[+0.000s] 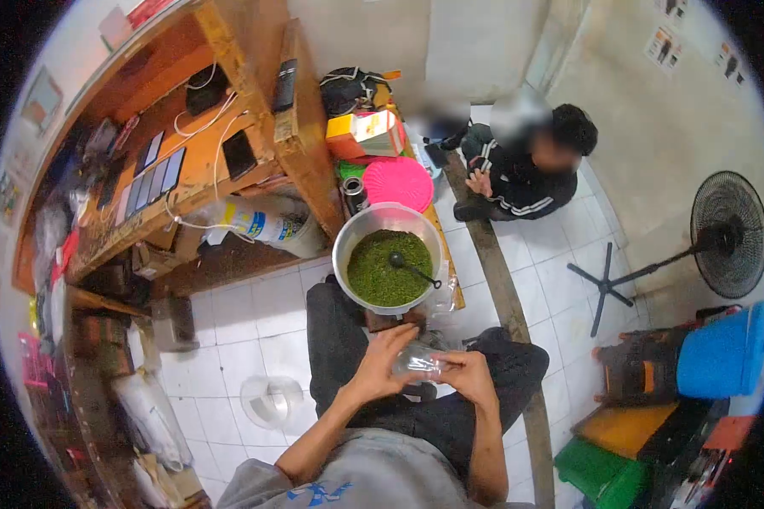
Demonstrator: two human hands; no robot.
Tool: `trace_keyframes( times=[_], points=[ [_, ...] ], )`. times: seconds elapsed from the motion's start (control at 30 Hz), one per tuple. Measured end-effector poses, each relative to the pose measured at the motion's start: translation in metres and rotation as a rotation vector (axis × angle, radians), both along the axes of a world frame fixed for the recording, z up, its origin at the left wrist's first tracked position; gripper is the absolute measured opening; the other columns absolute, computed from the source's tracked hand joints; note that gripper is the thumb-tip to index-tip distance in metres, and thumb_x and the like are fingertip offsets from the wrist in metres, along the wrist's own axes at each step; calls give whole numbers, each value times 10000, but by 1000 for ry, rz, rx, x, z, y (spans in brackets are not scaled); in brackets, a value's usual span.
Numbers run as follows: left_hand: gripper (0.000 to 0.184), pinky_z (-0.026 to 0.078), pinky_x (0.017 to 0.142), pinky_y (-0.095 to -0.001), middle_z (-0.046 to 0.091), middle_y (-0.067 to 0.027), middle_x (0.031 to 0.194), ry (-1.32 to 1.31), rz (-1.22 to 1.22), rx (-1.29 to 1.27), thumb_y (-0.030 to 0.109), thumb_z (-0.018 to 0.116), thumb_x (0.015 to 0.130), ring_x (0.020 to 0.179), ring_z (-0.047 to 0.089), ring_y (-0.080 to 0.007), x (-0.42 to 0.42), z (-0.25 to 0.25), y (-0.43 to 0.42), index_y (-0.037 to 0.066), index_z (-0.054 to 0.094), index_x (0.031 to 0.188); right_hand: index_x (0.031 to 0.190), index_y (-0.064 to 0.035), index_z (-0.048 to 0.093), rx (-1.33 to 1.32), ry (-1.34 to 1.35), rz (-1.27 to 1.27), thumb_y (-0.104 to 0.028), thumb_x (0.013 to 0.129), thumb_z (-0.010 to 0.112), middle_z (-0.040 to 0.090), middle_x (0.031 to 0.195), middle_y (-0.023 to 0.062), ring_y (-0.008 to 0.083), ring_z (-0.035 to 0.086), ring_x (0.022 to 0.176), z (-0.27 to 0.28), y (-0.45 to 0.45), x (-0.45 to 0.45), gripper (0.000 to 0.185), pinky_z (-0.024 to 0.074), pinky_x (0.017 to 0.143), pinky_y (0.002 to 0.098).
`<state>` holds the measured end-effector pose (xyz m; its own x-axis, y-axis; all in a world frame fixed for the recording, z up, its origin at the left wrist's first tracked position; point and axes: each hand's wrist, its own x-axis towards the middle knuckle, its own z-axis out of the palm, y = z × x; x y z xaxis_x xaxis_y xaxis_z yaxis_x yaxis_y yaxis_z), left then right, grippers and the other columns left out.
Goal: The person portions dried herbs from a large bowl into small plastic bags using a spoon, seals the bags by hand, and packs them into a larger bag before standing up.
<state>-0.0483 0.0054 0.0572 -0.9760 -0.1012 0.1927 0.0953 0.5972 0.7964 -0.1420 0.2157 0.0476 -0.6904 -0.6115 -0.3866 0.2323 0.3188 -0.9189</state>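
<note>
Above my lap, a clear plastic jar (416,363) lies tilted between both hands. My left hand (382,363) is closed round one end of it, and my right hand (469,375) grips the other end with thumb and fingers. Just beyond the hands stands a large metal bowl (341,270) holding a heap of chopped green leaves (378,263). A black scoop (403,261) rests on the leaves, its handle reaching toward the bowl's right rim. Whether the jar has a lid cannot be made out.
A pink plastic plate (399,183) and an open can (353,192) are behind the bowl. On the floor at left sits a clear tub (271,402). A person (530,174) sits at the upper right, near a standing fan (728,233). Phones (157,180) lie on the wooden shelf.
</note>
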Motion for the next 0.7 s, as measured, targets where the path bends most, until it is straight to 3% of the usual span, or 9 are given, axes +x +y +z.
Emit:
trace_keyframes(
  times=[0.03,0.13,0.2,0.27,0.3,0.37,0.4,0.7],
  points=[
    [852,348,1132,-494,464,-125,1516,-92,-78,-26,356,849,764,1396,432,-348,2,0,-1,99,467,1481,1140,11,749,-4,-56,-1,-71,741,871,762,980,105,113,687,799,10,-4,1,426,564,722,280],
    [830,344,1125,-509,509,-115,1477,-117,-177,-179,395,859,730,1365,466,-332,3,10,6,107,521,1430,1130,13,752,64,108,104,-92,704,902,754,950,99,102,671,751,-2,-5,4,464,552,688,275],
    [776,324,1128,-519,544,-112,1433,-64,-174,-129,401,867,708,1345,477,-321,6,-14,10,110,567,1362,1092,9,764,21,101,97,-119,676,925,739,919,97,106,658,723,3,-7,7,464,537,667,269],
    [726,332,1118,-509,576,-101,1385,-90,-188,-101,401,871,697,1325,488,-323,6,-10,11,110,595,1303,1087,74,740,96,198,110,24,715,853,749,989,134,109,689,786,13,-8,7,392,551,685,251],
    [726,332,1118,-509,576,-101,1385,-90,-187,-98,401,871,697,1325,488,-323,6,-8,11,110,595,1303,1087,74,740,100,198,112,24,715,853,749,989,134,109,689,786,9,-6,8,392,551,685,251],
    [715,336,1113,-505,584,-96,1363,-120,-212,-100,378,866,698,1312,495,-322,6,-8,14,110,592,1302,1079,-8,768,44,126,89,-133,666,929,735,928,104,125,668,750,-6,1,9,461,537,679,267],
    [715,336,1113,-505,584,-96,1363,-121,-219,-98,378,866,698,1312,495,-322,6,-7,15,110,592,1302,1079,-8,768,46,124,82,-133,666,929,735,928,104,125,668,750,-8,4,9,461,537,679,267],
    [633,376,1092,-464,630,-111,1275,-198,-187,6,324,871,708,1267,532,-316,4,-13,24,94,642,1252,1082,-15,768,106,153,130,-143,835,813,747,1085,139,187,712,923,15,17,4,281,569,778,290]
  ],
)
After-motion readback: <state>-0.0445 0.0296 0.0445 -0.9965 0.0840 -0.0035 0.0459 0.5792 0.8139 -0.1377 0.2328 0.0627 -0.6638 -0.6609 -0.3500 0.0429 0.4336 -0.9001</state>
